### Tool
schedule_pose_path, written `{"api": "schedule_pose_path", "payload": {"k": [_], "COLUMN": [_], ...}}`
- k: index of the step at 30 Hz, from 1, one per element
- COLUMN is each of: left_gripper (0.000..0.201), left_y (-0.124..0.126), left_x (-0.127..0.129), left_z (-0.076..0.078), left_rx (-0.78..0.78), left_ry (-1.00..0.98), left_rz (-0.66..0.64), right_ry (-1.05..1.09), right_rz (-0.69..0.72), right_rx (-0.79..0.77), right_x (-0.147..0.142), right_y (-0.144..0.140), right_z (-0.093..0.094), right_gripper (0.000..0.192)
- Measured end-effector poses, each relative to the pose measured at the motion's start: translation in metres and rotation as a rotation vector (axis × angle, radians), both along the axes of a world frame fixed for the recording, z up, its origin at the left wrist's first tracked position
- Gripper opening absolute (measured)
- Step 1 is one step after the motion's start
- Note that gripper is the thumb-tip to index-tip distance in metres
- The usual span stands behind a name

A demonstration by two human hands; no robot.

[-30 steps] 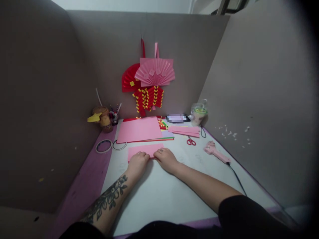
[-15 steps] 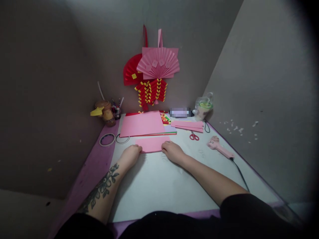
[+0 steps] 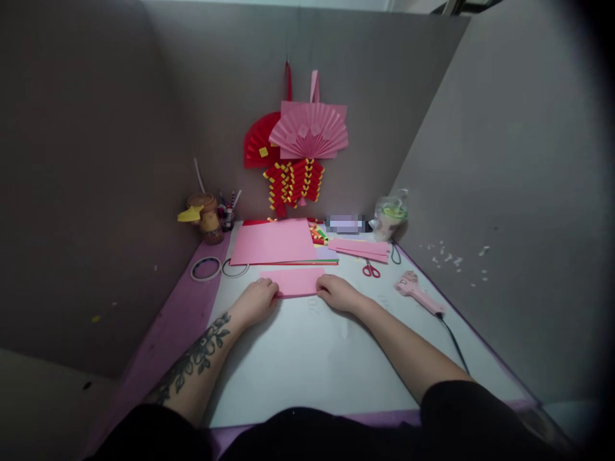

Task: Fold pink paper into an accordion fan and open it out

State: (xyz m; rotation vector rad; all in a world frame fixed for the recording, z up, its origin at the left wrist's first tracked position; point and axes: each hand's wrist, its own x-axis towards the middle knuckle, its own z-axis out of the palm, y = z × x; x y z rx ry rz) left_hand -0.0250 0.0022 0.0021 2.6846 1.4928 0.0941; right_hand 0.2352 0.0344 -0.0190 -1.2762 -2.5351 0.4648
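Both hands barely shifted, left hand (image 3: 258,300) and right hand (image 3: 336,292) pressing pink strip (image 3: 296,282), scissors (image 3: 370,269) nearby

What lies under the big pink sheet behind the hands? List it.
Under the big pink sheet, edges of more coloured paper peek out: red, green and pale sheets along its near and right sides. How many sheets there are cannot be seen; the pink one covers them.

Paper strip (image 3: 296,282) between hands; scissors (image 3: 370,269) right, tape rings (image 3: 205,268) left.
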Motion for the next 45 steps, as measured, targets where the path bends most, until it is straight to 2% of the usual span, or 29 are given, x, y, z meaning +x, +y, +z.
{"api": "schedule_pose_path", "payload": {"k": [4, 9, 14, 18, 21, 26, 30, 35, 38, 41, 45], "left_gripper": [0.021, 0.022, 0.025, 0.024, 0.026, 0.025, 0.023, 0.023, 0.023, 0.023, 0.026], "left_y": [-0.003, -0.001, 0.004, 0.006, 0.008, 0.012, 0.010, 0.000, -0.002, -0.001, 0.005], "left_x": [0.020, 0.033, 0.039, 0.035, 0.021, -0.012, -0.021, 0.002, 0.019, 0.030, 0.032], "left_z": [-0.007, -0.016, -0.022, -0.019, -0.012, 0.002, 0.008, 0.000, -0.008, -0.015, -0.017], "left_rx": [0.027, 0.057, 0.073, 0.025, -0.034, -0.125, -0.113, 0.036, 0.081, 0.074, 0.026], "left_ry": [-0.015, -0.067, -0.088, -0.038, 0.002, 0.032, 0.063, 0.074, 0.022, -0.039, -0.119], "left_rz": [0.032, 0.022, 0.033, 0.093, 0.137, 0.138, 0.126, 0.059, 0.014, 0.005, 0.069], "right_ry": [0.011, 0.027, -0.021, -0.081, -0.146, -0.149, -0.113, -0.064, -0.032, -0.021, -0.040], "right_rz": [0.014, 0.011, -0.040, -0.065, -0.067, -0.026, 0.017, 0.070, 0.070, 0.066, 0.004], "right_rx": [0.063, 0.079, 0.109, 0.080, 0.006, -0.072, -0.048, 0.115, 0.148, 0.148, 0.106], "right_x": [-0.022, -0.050, -0.058, -0.045, -0.023, 0.015, 0.024, 0.005, -0.016, -0.032, -0.038], "right_y": [-0.005, -0.010, -0.011, -0.006, 0.000, 0.007, 0.008, -0.001, -0.008, -0.012, -0.009], "right_z": [-0.004, -0.008, -0.010, -0.005, 0.001, 0.009, 0.009, 0.006, 0.003, 0.000, -0.002], "right_gripper": [0.008, 0.011, 0.014, 0.017, 0.014, 0.013, 0.012, 0.007, 0.011, 0.011, 0.015]}}
